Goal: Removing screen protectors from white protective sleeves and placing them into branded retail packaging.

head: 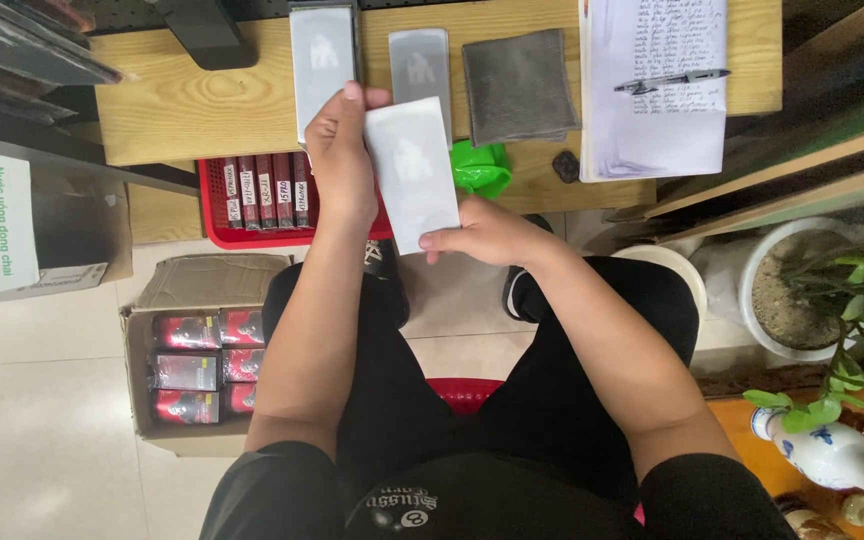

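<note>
The person sits at a low wooden table point(182, 110) and holds one flat white packet point(414, 175) up between both hands, just in front of the table's near edge. The left hand point(340, 150) is closed around the packet's upper left side, thumb tip showing at its top edge. The right hand point(487, 232) pinches the packet's lower right corner, fingers curled under it. The packet tilts slightly, its top at about 11 o'clock from its bottom.

As for progress, judging from how things lie: two similar white packets rest flat on the table, one point(324, 60) at 11 o'clock from the held packet and another point(420, 62) at 12 o'clock, so some appear already set out. A grey cloth point(518, 85) lies at 1 o'clock, and further right a sheet of handwritten paper point(657, 95) carries a pen point(672, 80). A red basket point(252, 195) of small upright boxes sits under the table at 9 o'clock, and a cardboard box point(197, 355) on the floor at 8 o'clock holds more red and black packages. A green object point(480, 168) peeks out at 3 o'clock. With stock in basket and box, a good deal seems left to handle, though how much is done cannot be told
</note>
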